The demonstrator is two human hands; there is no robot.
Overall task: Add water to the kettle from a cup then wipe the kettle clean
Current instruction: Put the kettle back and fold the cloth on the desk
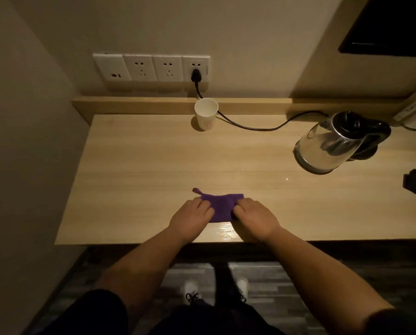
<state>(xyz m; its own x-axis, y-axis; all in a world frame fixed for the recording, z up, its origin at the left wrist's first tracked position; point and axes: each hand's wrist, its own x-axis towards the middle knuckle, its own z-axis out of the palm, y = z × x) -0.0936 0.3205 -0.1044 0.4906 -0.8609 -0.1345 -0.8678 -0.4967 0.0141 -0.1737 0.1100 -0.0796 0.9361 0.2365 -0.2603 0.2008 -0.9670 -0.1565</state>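
While both hands pinch the purple cloth (222, 206) lying lengthwise left-right, the kettle (332, 143) spout faces left.

Dim beige walls (250, 44), pale wooden desk (141, 165), seemingly dark plank floor (274, 274).

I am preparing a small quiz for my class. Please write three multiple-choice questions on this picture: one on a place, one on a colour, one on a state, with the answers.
1. Where does the paper cup stand?
A. at the back of the desk, below the wall sockets
B. beside the kettle's base
C. at the front edge

2. What colour is the cloth?
A. white
B. purple
C. green

3. What are the hands doing?
A. lifting the kettle
B. hanging idle
C. both gripping the cloth

Answers: 1 A, it stands by the back ledge, left of the kettle. 2 B, it is plainly purple. 3 C, the left hand and right hand curl on it.
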